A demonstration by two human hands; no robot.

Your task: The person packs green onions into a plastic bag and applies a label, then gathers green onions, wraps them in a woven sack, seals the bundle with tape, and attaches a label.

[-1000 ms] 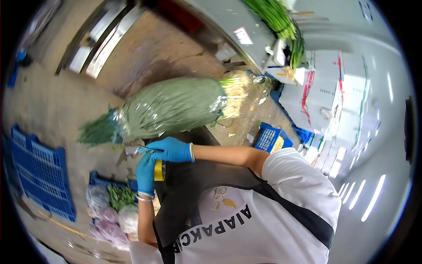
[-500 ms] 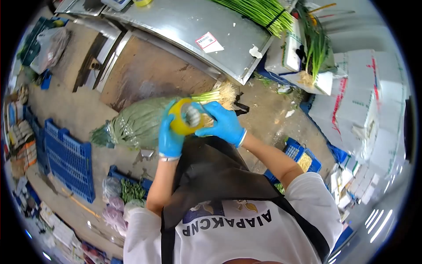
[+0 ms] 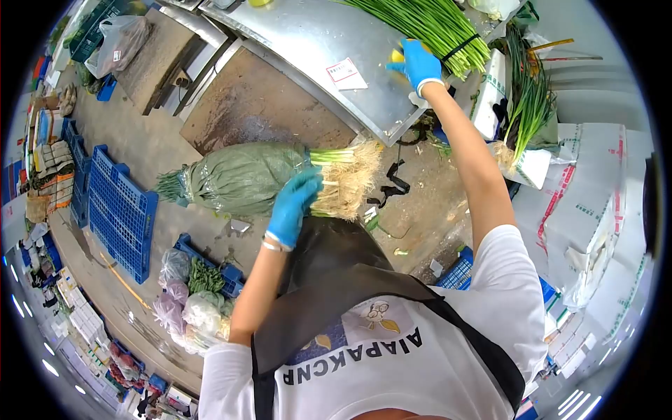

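My left hand (image 3: 295, 203), in a blue glove, rests at the root end of a large bundle of green onions (image 3: 245, 178) wrapped in green plastic, its fingers stretched out. The pale roots (image 3: 352, 183) point right, the green tips left. My right hand (image 3: 418, 63), also gloved in blue, is over the metal table (image 3: 294, 42), closed around a yellow tape roll (image 3: 397, 56) that shows only in part. Beside it lies a loose bunch of green onions (image 3: 427, 28) bound with a dark band.
A label (image 3: 346, 73) lies on the metal table. Blue crates (image 3: 120, 213) stand at the left, with bagged vegetables (image 3: 185, 301) below them. White boxes (image 3: 595, 203) are stacked at the right. A black strap (image 3: 392, 185) lies on the floor.
My right hand has moved from in front of me up and right to the table, with the yellow tape roll. My left hand has let go of the roll and moved to the wrapped bundle.
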